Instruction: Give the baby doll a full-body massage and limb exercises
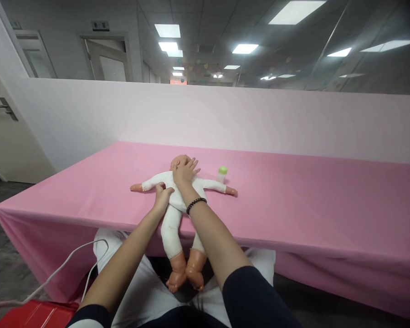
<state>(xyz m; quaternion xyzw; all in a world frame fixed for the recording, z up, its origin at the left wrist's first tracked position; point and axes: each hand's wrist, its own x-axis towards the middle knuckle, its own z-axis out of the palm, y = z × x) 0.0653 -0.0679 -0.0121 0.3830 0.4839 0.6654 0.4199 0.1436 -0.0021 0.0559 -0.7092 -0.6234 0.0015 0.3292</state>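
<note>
A baby doll (172, 223) with a white cloth body lies on its back on the pink-covered table (294, 205), arms spread and legs hanging over the front edge. My left hand (163, 197) is at the side of the doll's torso, its thumb and fingers bent against the white cloth. Across the upper chest and the chin area lies my right hand (186, 173), fingers spread, hiding part of the doll's face. A small bottle with a green cap (222, 174) stands beyond the doll's outstretched arm on the right.
Behind the table runs a white wall (225, 118) with a glass pane above it. At the lower left are a white cable (68, 257) and a red object (37, 314). A door (10, 132) is at the far left.
</note>
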